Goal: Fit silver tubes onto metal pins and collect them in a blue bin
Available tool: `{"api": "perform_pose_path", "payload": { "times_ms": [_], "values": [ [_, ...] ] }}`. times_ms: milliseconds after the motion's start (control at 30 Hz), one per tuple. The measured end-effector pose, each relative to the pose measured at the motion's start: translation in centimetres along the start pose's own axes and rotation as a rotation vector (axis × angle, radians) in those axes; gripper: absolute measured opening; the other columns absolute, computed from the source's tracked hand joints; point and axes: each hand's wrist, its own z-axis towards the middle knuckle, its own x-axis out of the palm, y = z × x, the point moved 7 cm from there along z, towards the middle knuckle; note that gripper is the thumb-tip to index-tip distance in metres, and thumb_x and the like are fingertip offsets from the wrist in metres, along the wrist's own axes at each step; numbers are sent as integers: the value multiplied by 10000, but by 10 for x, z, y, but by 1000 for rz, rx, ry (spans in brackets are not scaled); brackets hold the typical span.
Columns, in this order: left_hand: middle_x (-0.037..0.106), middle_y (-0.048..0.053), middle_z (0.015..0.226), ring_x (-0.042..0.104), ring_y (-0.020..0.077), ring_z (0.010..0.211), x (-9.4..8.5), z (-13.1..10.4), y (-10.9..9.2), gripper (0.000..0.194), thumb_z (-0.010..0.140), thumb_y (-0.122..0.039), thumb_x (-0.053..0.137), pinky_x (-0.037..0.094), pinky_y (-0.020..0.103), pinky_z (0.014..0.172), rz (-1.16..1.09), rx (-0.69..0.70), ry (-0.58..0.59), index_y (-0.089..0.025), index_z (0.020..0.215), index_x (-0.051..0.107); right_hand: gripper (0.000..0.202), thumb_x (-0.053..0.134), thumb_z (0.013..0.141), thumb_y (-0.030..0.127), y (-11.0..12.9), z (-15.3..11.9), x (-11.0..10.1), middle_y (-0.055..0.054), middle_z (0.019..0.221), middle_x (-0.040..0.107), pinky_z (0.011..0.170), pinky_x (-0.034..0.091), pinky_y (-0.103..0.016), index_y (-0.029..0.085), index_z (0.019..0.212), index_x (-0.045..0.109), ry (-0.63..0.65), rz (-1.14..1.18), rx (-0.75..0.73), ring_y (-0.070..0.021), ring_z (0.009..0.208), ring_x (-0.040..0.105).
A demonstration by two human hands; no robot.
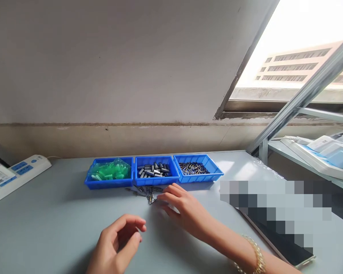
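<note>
My right hand (178, 201) reaches over a small heap of slim metal pin-like parts (149, 193) on the table. Its fingers are apart, with the fingertips right at the heap's edge; whether they touch a part I cannot tell. Nearer to me, my left hand (117, 243) hovers with curled fingers and a gap between thumb and fingertips, nothing visible in it. Behind the heap stands a blue bin (157, 182) holding short metal cylinders (153, 170). Another blue bin (110, 185) to its left contains green plastic pieces in a clear bag (111, 170). Thin metal pins (194, 168) fill part of the right blue bin (215, 173).
A dark flat device (277, 232), partly covered by blurred blocks, lies right of my forearm. A white power strip (38, 164) sits at the left. Metal shelving (291, 99) rises at the right, below a window. The wall (160, 140) closes off the table's back edge.
</note>
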Motion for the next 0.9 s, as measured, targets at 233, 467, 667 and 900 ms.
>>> {"api": "perform_pose_path", "payload": {
  "times_ms": [233,467,667,900],
  "values": [
    [703,29,807,638,200,761,-4,-2,-10,128,776,-284,618,508,275,747,84,115,-3,-215,819,717,152,548,897,80,-3,5,21,-46,856,602,704,520,-321,196,851,635,77,21,104,-199,799,575],
    [705,27,865,651,193,800,-8,7,-2,149,819,-304,618,519,273,760,125,176,29,-225,922,689,171,457,906,66,7,2,16,-27,815,623,649,504,-276,198,825,531,-3,200,145,-157,715,584],
    [691,1,747,646,172,699,0,8,5,190,810,-374,675,531,250,663,16,158,89,-217,915,692,140,588,882,129,42,-11,16,28,632,656,528,463,-186,189,758,560,-19,395,126,-96,540,568],
    [706,1,668,667,169,670,-2,-2,-8,116,754,-323,703,534,228,645,0,170,28,-207,747,716,45,658,819,184,45,-13,9,-23,737,736,661,555,-249,186,843,697,-62,858,237,-151,685,694]
  ]
}}
